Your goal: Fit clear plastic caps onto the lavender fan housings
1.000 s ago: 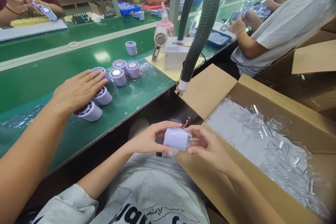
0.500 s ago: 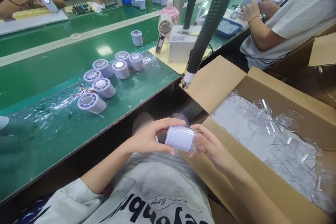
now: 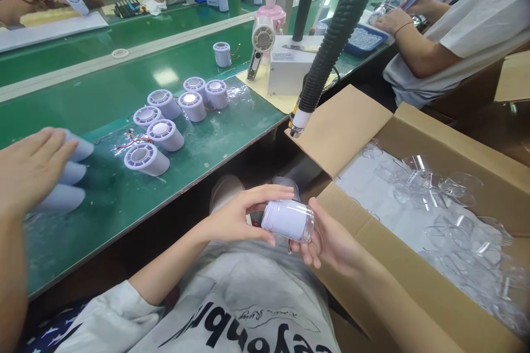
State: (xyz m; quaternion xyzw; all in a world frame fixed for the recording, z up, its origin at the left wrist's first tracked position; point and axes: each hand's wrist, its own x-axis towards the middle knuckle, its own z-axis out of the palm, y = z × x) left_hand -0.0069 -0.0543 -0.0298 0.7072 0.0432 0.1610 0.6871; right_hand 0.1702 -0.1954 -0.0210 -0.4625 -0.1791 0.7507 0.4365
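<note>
In my left hand (image 3: pixel 240 218) is a pale lilac fan housing (image 3: pixel 285 219), lying on its side above my lap, with fingers over the top and thumb below. A clear plastic cover (image 3: pixel 307 222) encloses it and shows at the right end. My right hand (image 3: pixel 327 237) is at that end, palm facing the cover, its fingers apart and loosely curled; whether it presses on the cover I cannot tell. A short bit of wire (image 3: pixel 290 246) hangs below the housing by the right fingertips.
Several lilac fan housings (image 3: pixel 146 159) with wires stand on the green bench (image 3: pixel 194 157). Another person's hand (image 3: pixel 35 171) is over more housings at left. A black hose (image 3: pixel 331 38) hangs ahead. At right, an open carton (image 3: pixel 360 242) holds clear covers (image 3: pixel 451 231). Co-workers sit beyond.
My right fingers have loosened from the cover's end and spread below it; the wire now shows. At left, another person's hand has come in with several housings onto the bench.
</note>
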